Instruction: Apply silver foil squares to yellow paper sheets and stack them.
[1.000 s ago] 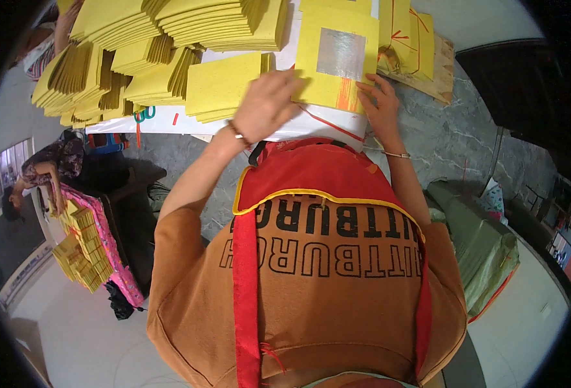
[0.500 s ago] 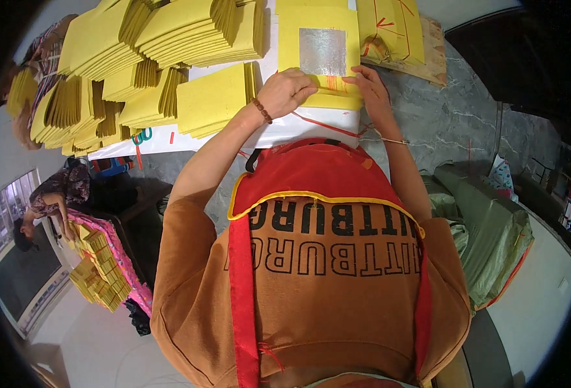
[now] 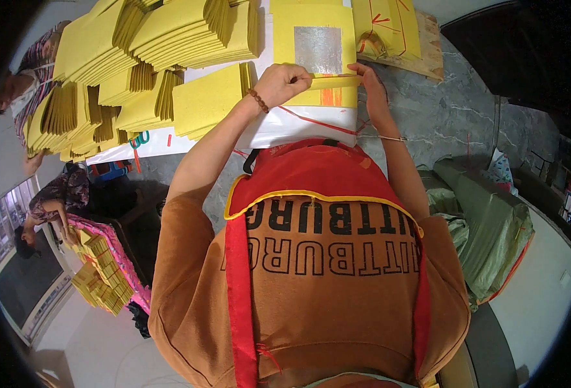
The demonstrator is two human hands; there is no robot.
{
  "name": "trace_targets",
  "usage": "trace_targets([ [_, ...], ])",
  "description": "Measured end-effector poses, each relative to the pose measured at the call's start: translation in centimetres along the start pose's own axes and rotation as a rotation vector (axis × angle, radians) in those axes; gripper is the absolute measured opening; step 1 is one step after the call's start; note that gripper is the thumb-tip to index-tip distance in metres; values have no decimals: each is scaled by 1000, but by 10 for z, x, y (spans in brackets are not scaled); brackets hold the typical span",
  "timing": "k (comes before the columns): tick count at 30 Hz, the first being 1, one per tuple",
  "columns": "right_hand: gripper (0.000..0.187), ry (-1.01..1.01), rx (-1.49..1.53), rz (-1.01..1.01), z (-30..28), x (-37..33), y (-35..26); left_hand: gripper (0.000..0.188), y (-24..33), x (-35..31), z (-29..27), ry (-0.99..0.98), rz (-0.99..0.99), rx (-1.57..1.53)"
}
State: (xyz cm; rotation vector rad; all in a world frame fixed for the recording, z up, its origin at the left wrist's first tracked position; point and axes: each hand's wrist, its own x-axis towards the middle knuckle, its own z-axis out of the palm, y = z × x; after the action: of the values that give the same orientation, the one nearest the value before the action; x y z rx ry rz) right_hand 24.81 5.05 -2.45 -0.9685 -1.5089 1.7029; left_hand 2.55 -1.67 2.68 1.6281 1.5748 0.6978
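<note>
In the head view, the left hand (image 3: 286, 84) pinches the left end of a raised strip at the near part of a yellow sheet (image 3: 314, 55), its fingers closed narrow on it. The right hand (image 3: 374, 94) is at the strip's right end, its fingertips by the sheet's right edge; whether they grip cannot be told. The sheet, bearing a silver square (image 3: 317, 44), lies at the right end of the white-covered bench (image 3: 256, 134). A red string (image 3: 317, 120) lies nearer the body. Folded yellow stacks (image 3: 209, 100) stand leftward; a tied yellow bundle (image 3: 392, 29) sits to the right.
</note>
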Motion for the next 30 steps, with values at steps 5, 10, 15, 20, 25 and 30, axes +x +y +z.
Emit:
trace_targets([
  [5,30,-101,-390,-240,-5,-2,10,24,-1,2,-5,-22,-103,-37],
  [10,22,38,-164,-152,-1,0,27,56,6,-9,-27,-125,190,8],
  [15,20,28,18,-107,3,3,23,52,-33,0,-26,25,355,544],
  [20,24,74,-582,-508,-5,-2,-8,49,-15,-9,-30,75,355,470],
  [25,25,-31,-922,-614,-9,-11,-14,32,-4,-31,-26,-18,384,408],
  [30,29,-26,-443,81,1,-11,-22,22,15,-16,-21,65,-191,238],
])
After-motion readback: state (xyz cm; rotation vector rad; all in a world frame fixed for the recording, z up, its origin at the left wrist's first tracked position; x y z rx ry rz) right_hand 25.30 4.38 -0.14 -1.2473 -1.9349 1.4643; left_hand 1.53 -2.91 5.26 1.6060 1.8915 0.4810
